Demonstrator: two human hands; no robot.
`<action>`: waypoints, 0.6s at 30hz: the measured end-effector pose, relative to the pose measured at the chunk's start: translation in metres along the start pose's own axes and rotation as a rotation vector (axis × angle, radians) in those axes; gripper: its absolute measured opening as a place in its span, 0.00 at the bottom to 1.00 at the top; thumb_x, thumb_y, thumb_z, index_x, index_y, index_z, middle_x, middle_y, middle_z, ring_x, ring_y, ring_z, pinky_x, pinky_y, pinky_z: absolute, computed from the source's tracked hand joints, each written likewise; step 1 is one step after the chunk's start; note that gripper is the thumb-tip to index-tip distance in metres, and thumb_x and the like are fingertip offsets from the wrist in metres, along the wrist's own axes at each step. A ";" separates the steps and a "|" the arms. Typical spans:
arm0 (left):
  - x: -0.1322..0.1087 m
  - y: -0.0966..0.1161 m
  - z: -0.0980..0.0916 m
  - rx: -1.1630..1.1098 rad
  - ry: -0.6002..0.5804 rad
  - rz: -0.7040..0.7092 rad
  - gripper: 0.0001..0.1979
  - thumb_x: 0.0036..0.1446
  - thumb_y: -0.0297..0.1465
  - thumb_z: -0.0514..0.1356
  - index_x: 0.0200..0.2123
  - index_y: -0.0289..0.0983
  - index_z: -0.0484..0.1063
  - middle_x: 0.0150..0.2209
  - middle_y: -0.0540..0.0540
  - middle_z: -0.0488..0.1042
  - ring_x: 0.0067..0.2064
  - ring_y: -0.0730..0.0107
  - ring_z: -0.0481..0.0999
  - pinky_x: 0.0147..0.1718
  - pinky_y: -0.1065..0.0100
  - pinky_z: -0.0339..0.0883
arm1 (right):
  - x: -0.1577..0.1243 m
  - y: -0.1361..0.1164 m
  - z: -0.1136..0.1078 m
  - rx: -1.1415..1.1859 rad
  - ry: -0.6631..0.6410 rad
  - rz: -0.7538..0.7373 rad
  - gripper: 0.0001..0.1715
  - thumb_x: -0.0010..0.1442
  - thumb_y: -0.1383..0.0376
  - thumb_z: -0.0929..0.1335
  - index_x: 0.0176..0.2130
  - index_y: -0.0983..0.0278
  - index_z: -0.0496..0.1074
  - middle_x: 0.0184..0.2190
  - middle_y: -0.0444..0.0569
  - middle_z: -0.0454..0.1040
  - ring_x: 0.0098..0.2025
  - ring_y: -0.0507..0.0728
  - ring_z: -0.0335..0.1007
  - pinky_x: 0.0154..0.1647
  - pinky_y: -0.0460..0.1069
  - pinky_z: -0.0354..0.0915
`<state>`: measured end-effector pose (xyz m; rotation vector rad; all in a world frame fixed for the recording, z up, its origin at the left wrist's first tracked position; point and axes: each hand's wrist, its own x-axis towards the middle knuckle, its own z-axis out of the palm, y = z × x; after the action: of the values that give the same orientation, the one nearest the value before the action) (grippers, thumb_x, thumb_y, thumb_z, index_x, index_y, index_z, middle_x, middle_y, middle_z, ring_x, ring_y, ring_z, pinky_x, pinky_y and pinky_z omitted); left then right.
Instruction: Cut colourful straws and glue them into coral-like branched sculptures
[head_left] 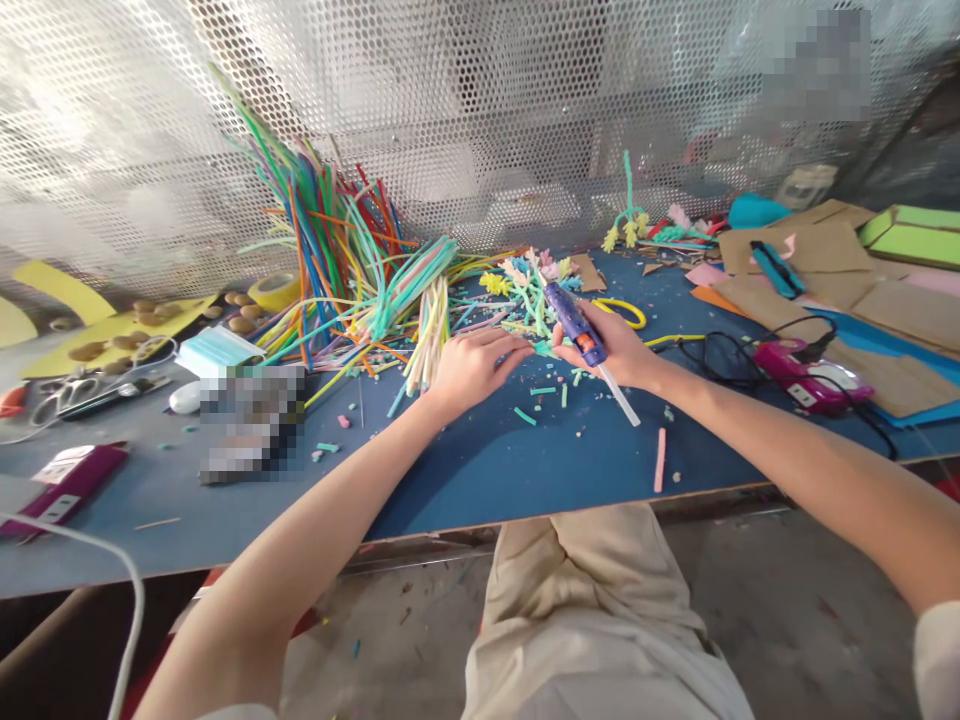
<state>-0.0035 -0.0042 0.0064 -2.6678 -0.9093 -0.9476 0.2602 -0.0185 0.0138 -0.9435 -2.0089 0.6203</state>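
Observation:
My right hand [611, 345] grips a dark blue hot glue gun [571, 318]. A clear glue stick [621, 395] juts from its back end toward me, and its nozzle points away over a cluster of pastel pipe-cleaner pieces. Palm down, my left hand [480, 368] is closed, its fingertips at a short teal pipe cleaner [541, 348] between my hands. Part of that piece is hidden by my fingers. Just past my hands lie shaped green, yellow and pink pipe-cleaner sprigs [532, 285].
A large heap of coloured pipe cleaners [322, 240] leans on the perforated metal screen [480, 120]. Cut bits scatter over the blue tabletop [480, 480]. A pink power strip [814, 375] with black cable and cardboard pieces [802, 250] lie right; scissors [64, 398] and yellow tape [274, 290] left.

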 end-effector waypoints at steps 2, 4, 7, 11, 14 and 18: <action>0.000 -0.001 0.001 0.010 0.005 -0.012 0.16 0.74 0.41 0.56 0.45 0.41 0.83 0.41 0.47 0.85 0.45 0.67 0.84 0.47 0.66 0.76 | 0.001 0.001 -0.001 0.008 0.026 0.002 0.14 0.60 0.55 0.74 0.40 0.58 0.70 0.35 0.45 0.78 0.33 0.56 0.72 0.40 0.54 0.70; 0.000 -0.003 0.001 0.017 0.019 -0.039 0.16 0.74 0.42 0.56 0.45 0.41 0.83 0.42 0.48 0.85 0.45 0.67 0.84 0.46 0.67 0.75 | 0.002 0.003 -0.005 0.001 0.060 0.014 0.15 0.60 0.54 0.74 0.41 0.58 0.70 0.36 0.45 0.79 0.33 0.56 0.72 0.40 0.54 0.70; -0.001 -0.005 0.001 0.030 0.044 -0.104 0.16 0.74 0.42 0.56 0.46 0.42 0.83 0.43 0.48 0.85 0.45 0.67 0.84 0.43 0.68 0.75 | 0.002 0.007 -0.015 -0.045 0.139 0.017 0.16 0.60 0.52 0.73 0.41 0.59 0.70 0.37 0.46 0.79 0.34 0.56 0.72 0.41 0.53 0.70; -0.001 -0.007 0.002 0.047 0.077 -0.189 0.17 0.74 0.43 0.57 0.46 0.42 0.83 0.43 0.47 0.85 0.43 0.66 0.84 0.41 0.67 0.74 | 0.001 0.014 -0.041 -0.067 0.161 -0.012 0.15 0.61 0.52 0.73 0.37 0.59 0.70 0.33 0.45 0.78 0.30 0.56 0.71 0.35 0.52 0.69; -0.001 -0.010 0.002 0.043 0.093 -0.237 0.17 0.73 0.43 0.57 0.46 0.42 0.83 0.44 0.46 0.85 0.44 0.64 0.84 0.43 0.65 0.75 | 0.000 0.018 -0.066 -0.201 0.066 -0.067 0.16 0.60 0.50 0.74 0.36 0.59 0.73 0.31 0.46 0.77 0.30 0.56 0.71 0.34 0.53 0.67; -0.002 -0.012 0.003 0.045 0.080 -0.239 0.17 0.73 0.43 0.57 0.46 0.42 0.83 0.45 0.46 0.85 0.45 0.64 0.84 0.44 0.65 0.75 | 0.000 0.024 -0.085 -0.404 -0.071 -0.132 0.24 0.60 0.41 0.72 0.35 0.58 0.76 0.37 0.50 0.80 0.38 0.61 0.76 0.42 0.54 0.69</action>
<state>-0.0105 0.0057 0.0027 -2.5036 -1.2360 -1.0596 0.3397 0.0035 0.0439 -1.0197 -2.2877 0.1772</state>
